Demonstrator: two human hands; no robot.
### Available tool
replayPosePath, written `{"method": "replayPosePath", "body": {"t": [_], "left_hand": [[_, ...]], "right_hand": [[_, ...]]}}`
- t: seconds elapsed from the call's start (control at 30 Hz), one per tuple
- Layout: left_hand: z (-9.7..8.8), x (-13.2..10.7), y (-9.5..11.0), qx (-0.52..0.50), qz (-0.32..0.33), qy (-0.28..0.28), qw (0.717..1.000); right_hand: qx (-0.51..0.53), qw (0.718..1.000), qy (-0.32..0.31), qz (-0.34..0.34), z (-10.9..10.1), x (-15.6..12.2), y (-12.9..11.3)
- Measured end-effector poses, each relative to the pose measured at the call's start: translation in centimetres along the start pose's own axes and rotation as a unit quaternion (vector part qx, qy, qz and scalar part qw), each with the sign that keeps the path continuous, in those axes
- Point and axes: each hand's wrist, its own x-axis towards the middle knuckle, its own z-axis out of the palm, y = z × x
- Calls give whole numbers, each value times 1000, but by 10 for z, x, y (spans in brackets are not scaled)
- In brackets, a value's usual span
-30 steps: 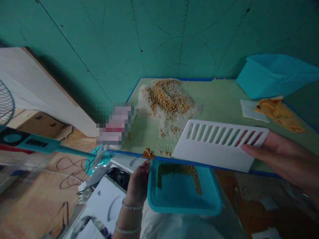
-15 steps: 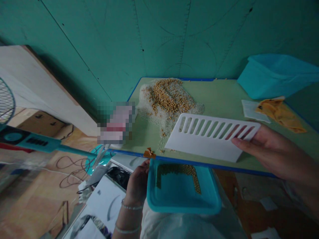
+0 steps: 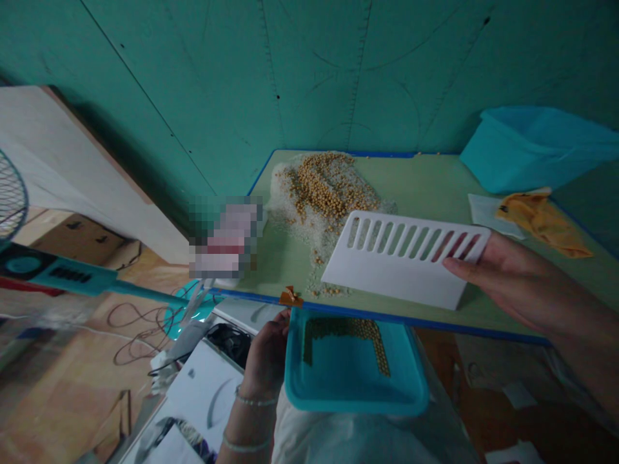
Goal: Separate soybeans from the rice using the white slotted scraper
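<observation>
My right hand (image 3: 488,264) grips the right end of a white slotted plastic board (image 3: 396,277), thumb on its near face. The board is tilted above the table, close to the front edge. At the table's front edge my left hand (image 3: 268,345) holds the upper left side of a teal plastic tub (image 3: 358,399); its fingertips are partly hidden. A patterned band of small brown-gold dots shows inside the tub. Beyond the board lies a heap of soybeans (image 3: 329,187) mixed with pale clear granules (image 3: 285,200), with a few strays near the front edge.
A blue-edged pale green table (image 3: 425,187) stands against a green wall. At right are a teal bin (image 3: 527,154), an orange cloth (image 3: 546,222) and a white sheet (image 3: 488,212). A pixelated object lies at left. A teal fan (image 3: 58,267) and cords are beyond.
My right hand has brought the white slotted board slightly up and to the left, uncovering more stray granules near the table's edge. My left hand and the tub stay in place.
</observation>
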Motion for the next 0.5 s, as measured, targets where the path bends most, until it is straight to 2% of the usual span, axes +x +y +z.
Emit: {"method": "replayPosePath", "body": {"t": [0.27,0.5], "left_hand": [[-1,1,0,12,5,-8,1000],[3,-1,2,-3,-2,17,1000]], "right_hand": [[-10,1000,-20,12,1,-3,1],[16,999,-31,19,1,-6,1]]}}
